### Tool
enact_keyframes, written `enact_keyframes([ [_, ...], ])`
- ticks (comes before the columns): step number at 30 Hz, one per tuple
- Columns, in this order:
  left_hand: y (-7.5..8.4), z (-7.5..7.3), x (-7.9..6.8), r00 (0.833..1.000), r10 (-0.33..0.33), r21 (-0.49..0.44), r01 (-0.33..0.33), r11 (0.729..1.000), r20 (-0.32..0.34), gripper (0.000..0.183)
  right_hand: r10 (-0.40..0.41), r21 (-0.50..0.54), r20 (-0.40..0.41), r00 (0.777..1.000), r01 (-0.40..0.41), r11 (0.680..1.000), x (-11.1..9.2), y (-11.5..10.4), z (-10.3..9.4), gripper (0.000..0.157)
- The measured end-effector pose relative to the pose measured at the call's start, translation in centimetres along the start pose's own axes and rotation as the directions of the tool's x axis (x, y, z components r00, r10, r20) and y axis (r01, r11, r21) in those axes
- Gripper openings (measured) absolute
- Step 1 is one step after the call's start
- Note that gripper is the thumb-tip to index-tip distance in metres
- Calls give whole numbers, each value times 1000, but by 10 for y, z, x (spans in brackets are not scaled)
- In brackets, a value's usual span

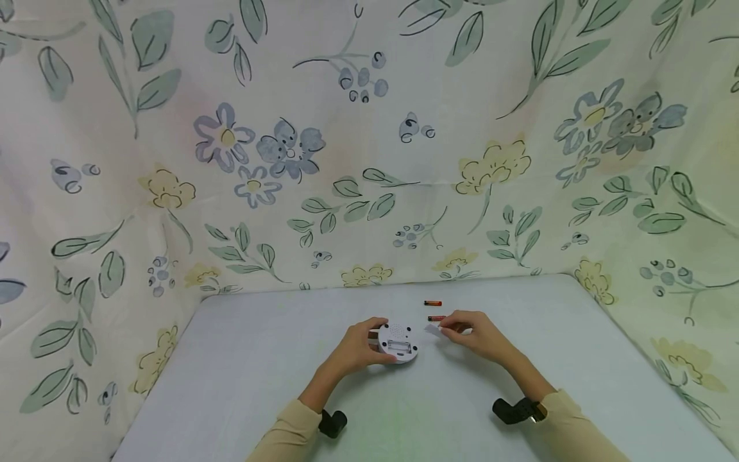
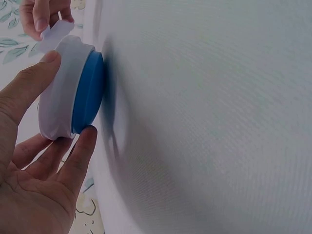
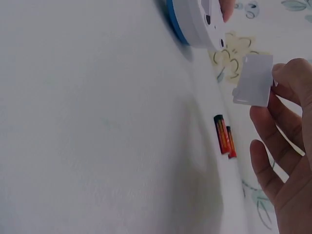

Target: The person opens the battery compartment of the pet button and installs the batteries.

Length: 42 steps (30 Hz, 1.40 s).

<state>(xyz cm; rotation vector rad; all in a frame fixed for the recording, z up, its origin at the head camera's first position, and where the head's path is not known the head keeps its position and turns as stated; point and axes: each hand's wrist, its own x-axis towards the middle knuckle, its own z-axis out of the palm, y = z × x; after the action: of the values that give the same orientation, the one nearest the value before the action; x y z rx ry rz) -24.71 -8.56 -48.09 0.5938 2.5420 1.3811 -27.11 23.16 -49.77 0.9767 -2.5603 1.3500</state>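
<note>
My left hand (image 1: 359, 347) grips a round white device (image 1: 398, 330) by its edge, thumb on one side and fingers on the other. Its underside faces up in the head view, with small dark feet, a patch of tiny holes and an uncovered battery compartment (image 1: 398, 347) that looks bare. A blue part (image 2: 89, 92) of the device faces the table in the left wrist view. Just right of it, my right hand (image 1: 478, 333) pinches a small white battery cover (image 3: 254, 80) between thumb and fingers, held above the table and apart from the device.
Two red-and-black batteries lie on the white table (image 1: 260, 359) beyond my right hand: a farther battery (image 1: 433, 303) and a nearer battery (image 1: 435, 318), partly behind the fingers. A floral cloth (image 1: 346, 160) hangs along the table's back edge and sides.
</note>
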Motion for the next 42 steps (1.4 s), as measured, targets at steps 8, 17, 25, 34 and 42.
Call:
enact_keyframes([
  [8, -2, -1, -1, 1000, 0, 4, 0, 1000, -1, 81, 11, -48, 9, 1000, -10, 999, -14, 12, -19, 12],
  [17, -9, -4, -3, 1000, -2, 5, 2, 1000, -8, 78, 18, -97, 42, 999, -14, 995, -21, 15, -28, 10],
  [25, -15, -5, -4, 1000, -15, -7, 15, 1000, -7, 77, 3, -109, 64, 998, 4, 994, -24, 17, -27, 11],
  [34, -17, -5, -5, 999, -33, -15, 33, 999, -3, 76, -3, -110, 101, 995, 14, 994, -27, 16, -24, 9],
  [42, -16, -6, -6, 1000, -13, -22, 13, 1000, -6, 77, -32, -78, 137, 990, 43, 996, -27, 14, -22, 8],
])
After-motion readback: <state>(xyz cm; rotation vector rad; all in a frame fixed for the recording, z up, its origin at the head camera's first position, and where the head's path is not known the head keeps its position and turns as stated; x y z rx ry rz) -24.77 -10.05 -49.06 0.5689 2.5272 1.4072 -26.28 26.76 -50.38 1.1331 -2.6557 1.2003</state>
